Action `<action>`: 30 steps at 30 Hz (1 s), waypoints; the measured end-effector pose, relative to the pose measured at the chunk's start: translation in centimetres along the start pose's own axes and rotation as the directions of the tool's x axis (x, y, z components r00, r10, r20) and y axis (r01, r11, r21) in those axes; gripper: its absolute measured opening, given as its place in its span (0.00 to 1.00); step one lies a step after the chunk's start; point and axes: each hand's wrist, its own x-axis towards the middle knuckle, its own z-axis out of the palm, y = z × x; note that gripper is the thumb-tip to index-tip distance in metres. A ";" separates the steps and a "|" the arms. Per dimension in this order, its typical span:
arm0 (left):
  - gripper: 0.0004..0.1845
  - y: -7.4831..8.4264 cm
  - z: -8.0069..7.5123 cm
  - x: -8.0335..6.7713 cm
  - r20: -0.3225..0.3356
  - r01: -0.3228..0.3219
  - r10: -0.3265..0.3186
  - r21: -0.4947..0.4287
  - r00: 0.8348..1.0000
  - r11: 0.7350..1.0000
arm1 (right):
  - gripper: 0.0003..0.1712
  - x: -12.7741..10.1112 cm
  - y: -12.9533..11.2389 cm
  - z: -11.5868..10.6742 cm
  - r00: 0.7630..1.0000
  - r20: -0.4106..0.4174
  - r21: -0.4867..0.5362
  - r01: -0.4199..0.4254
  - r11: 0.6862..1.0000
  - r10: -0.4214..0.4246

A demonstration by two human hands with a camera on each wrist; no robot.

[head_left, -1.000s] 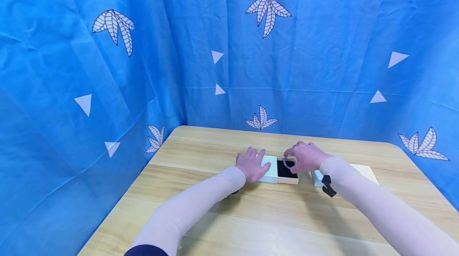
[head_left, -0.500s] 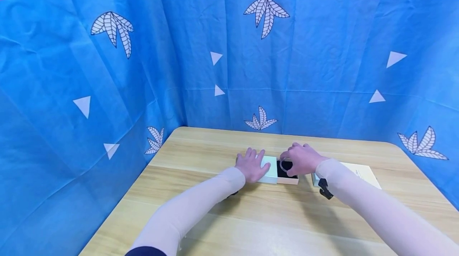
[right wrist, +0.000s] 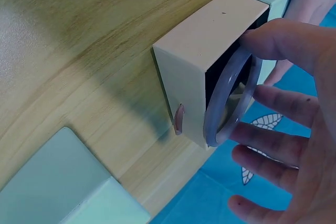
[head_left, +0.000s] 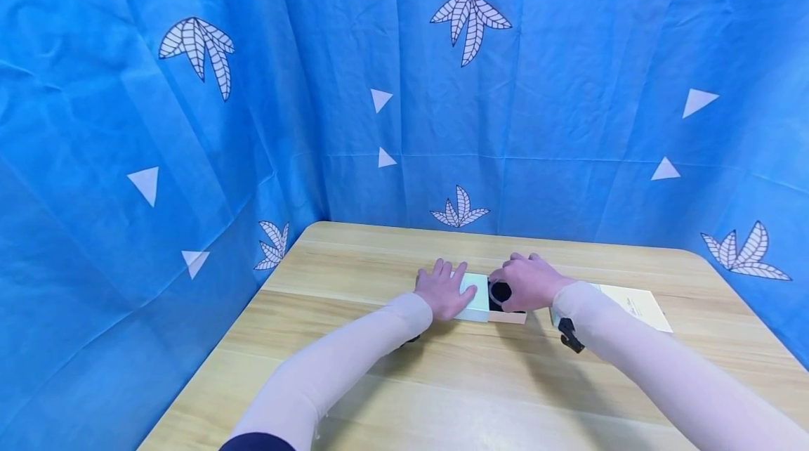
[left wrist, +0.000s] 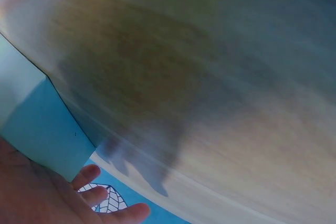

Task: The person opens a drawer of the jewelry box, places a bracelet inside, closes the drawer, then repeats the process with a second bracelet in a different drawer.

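A small mint-coloured drawer box [head_left: 478, 298] stands on the table, its peach drawer [right wrist: 210, 32] pulled partway out to the right and showing a black inside. My left hand [head_left: 440, 292] rests on the mint cover with fingers spread; in the left wrist view its fingers reach past the box's side. Between thumb and fingers, my right hand [head_left: 532, 284] holds a pale, translucent bangle [right wrist: 220, 95]. The bangle is tilted at the drawer's opening, overlapping the black inside in the right wrist view. A small ribbon pull [right wrist: 179, 119] sticks out of the drawer's end.
A second box [head_left: 640, 303], cream on top with a mint part, lies to the right, partly behind my right forearm. Blue patterned curtain [head_left: 543, 121] hangs behind and left of the wooden table [head_left: 404, 395].
My right hand has moved left with the bangle, from the drawer's right end toward the mint cover, and the bangle has turned to show more of its round. The left hand stays put.
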 end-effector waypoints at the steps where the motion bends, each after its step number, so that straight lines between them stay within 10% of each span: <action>1: 0.38 0.0 0.0 0.0 -0.001 0.000 0.000 0.001 1.000 1.000 | 0.31 0.0 0.0 0.0 1.000 0.002 -0.002 0.001 1.000 -0.001; 30: 0.38 0.2 0.2 -0.1 0.004 0.014 -0.014 0.012 1.000 1.000 | 0.25 -0.7 -0.1 0.7 0.999 -0.049 0.004 0.017 1.000 -0.016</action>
